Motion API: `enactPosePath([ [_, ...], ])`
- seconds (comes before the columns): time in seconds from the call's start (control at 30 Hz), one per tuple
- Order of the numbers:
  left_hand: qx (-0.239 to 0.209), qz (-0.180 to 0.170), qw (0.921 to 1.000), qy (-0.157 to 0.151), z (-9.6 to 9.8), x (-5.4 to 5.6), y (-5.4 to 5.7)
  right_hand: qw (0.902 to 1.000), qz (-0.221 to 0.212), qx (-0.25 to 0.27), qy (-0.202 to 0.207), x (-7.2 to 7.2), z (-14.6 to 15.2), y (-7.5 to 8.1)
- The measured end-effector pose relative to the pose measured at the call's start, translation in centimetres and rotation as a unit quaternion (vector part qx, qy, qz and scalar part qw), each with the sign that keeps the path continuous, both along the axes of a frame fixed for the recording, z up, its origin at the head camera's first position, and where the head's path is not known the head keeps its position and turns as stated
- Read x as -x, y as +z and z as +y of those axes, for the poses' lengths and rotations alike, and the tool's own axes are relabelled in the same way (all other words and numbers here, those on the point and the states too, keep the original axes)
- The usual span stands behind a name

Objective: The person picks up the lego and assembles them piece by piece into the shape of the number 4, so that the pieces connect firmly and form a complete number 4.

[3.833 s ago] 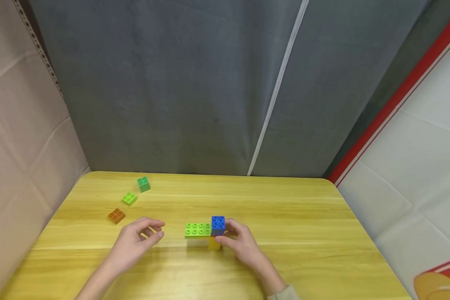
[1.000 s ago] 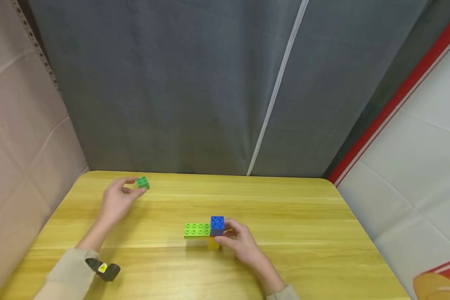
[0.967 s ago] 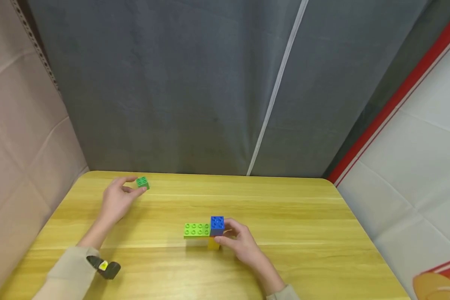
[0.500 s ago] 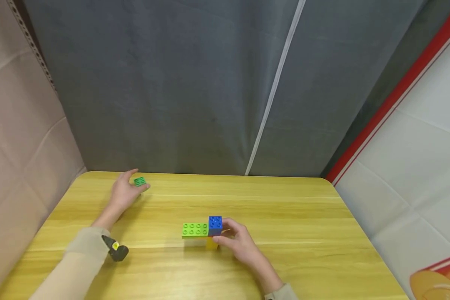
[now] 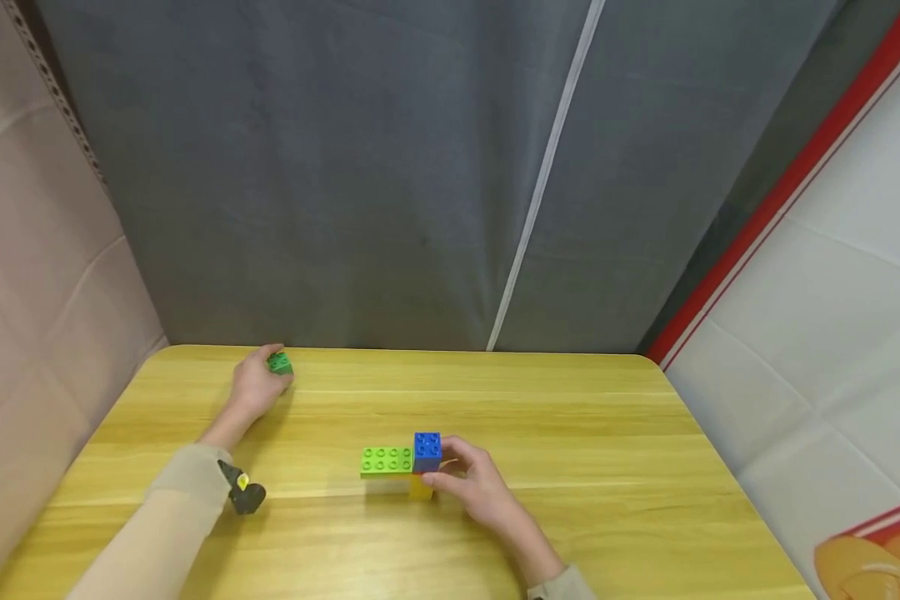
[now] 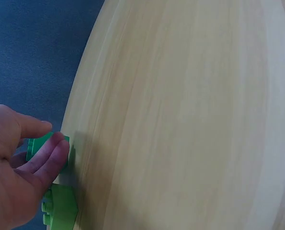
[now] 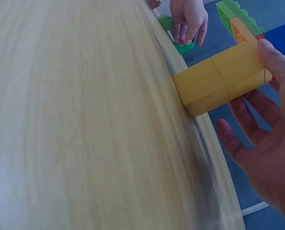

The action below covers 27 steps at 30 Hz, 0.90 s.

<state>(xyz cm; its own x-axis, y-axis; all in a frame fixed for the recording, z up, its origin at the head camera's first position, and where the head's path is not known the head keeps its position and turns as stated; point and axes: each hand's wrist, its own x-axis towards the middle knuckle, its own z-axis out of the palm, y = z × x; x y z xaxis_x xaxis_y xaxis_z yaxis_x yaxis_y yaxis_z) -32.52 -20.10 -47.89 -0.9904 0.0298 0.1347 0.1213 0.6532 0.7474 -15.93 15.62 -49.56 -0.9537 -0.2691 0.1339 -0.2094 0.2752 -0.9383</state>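
Observation:
At the far left of the table, my left hand [image 5: 257, 387] has its fingers and thumb round a dark green toy brick [image 5: 280, 363]. In the left wrist view a light green brick [image 6: 63, 206] lies just below that hand; in the head view the hand hides it. Nearer the middle, my right hand [image 5: 480, 487] grips an upright stack of building bricks by its upper part. The stack has yellow bricks [image 7: 219, 79] at its foot, a thin red layer, and a blue brick [image 5: 427, 452] on top. A long light green brick [image 5: 386, 460] juts out to its left.
The wooden table [image 5: 570, 433] ends at a grey curtain [image 5: 345, 208] at the back. White panels stand at both sides. A black wrist device [image 5: 246, 496] sits on the left sleeve. An orange-brown brick [image 7: 153, 4] shows in the right wrist view.
My left hand has reached from the middle to the far left bricks. Its fingers spread wider half a second ago and have drawn in again round the dark green brick. The right hand stays.

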Motion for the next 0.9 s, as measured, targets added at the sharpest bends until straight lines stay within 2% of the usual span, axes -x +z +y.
enactPosePath([
  [0.2, 0.008, 0.010, 0.9999, -0.003, 0.3, -0.2, -0.1, 1.0000, -0.002, -0.005, -0.004, 0.0, -0.1, 0.1],
  [0.4, 0.036, -0.010, 0.9988, -0.031, 0.3, -0.7, -0.8, 1.0000, 0.002, -0.003, 0.001, 0.2, -0.2, 0.1],
  [0.5, 0.031, -0.011, 0.9985, -0.045, 0.4, -1.3, -0.9, 1.0000, 0.003, -0.002, 0.006, 0.2, -0.3, 0.1],
  [0.67, 0.018, 0.007, 0.9968, -0.077, 1.0, -3.2, -0.1, 1.0000, 0.004, 0.001, 0.008, 0.2, -0.4, 0.1],
  [0.9, -0.014, 0.039, 0.9893, -0.140, 2.3, -7.1, 2.4, 0.9999, 0.011, 0.002, 0.002, 0.3, -0.3, 0.0],
])
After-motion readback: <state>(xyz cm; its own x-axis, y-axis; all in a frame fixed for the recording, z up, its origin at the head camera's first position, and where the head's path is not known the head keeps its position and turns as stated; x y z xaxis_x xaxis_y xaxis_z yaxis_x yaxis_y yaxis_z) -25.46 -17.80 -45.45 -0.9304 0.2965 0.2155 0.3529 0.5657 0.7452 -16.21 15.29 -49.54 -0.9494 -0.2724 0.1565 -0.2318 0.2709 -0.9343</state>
